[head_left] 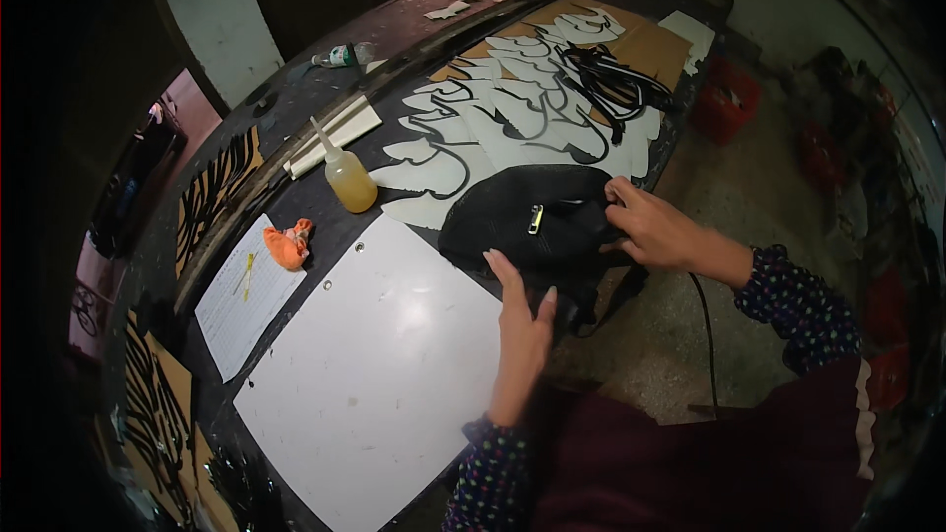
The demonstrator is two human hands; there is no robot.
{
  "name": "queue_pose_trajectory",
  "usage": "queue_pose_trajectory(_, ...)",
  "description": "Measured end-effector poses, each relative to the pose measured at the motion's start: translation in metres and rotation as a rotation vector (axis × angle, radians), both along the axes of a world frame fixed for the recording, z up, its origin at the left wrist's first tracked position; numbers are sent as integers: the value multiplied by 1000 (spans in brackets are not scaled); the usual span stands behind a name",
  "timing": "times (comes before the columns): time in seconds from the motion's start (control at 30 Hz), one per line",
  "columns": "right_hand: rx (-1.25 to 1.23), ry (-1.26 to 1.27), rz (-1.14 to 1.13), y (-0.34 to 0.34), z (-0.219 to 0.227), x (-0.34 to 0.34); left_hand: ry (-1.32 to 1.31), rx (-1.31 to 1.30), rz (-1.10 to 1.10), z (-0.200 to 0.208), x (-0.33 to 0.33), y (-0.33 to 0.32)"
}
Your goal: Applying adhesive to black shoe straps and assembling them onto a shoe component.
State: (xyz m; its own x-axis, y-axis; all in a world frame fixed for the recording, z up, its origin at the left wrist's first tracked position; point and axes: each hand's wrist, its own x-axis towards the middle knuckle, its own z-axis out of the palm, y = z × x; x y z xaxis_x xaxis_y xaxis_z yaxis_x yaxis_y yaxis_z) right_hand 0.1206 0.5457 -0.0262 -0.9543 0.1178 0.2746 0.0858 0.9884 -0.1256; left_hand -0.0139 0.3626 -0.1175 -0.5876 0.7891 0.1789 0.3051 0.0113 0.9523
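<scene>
A black fabric bag, rounded at its left end, lies on the table's right edge and partly hangs over it. A small shiny metal-looking piece sits on its front. With bent fingers my right hand grips the bag's right end; some fingertips are hidden behind the fabric. My left hand is at the bag's lower side, thumb and fingers stretched apart, fingertips at the fabric. Black straps hang beneath the bag, partly hidden by shadow and my left hand.
Left of the bag lie a white board, a bottle of yellow liquid, an orange cloth and a written sheet. Beyond it, white cut pieces with black strips cover cardboard. A red crate stands on the floor.
</scene>
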Motion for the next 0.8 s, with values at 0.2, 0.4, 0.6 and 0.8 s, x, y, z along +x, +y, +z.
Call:
queue_pose_trajectory(0.2,-952,-245,-150,93,47,-40,-25,-81,19,8,-28,-37)
queue_pose_trajectory(0.4,82,100,-721,300,-14,-59,500,-227,363,8,-28,-134)
queue_pose_trajectory(0.6,-276,-276,-867,347,-47,-77,528,-330,747,-4,-29,-179)
queue_pose_trajectory(0.8,-360,-150,-865,373,-59,-70,398,-331,808,7,-30,-166)
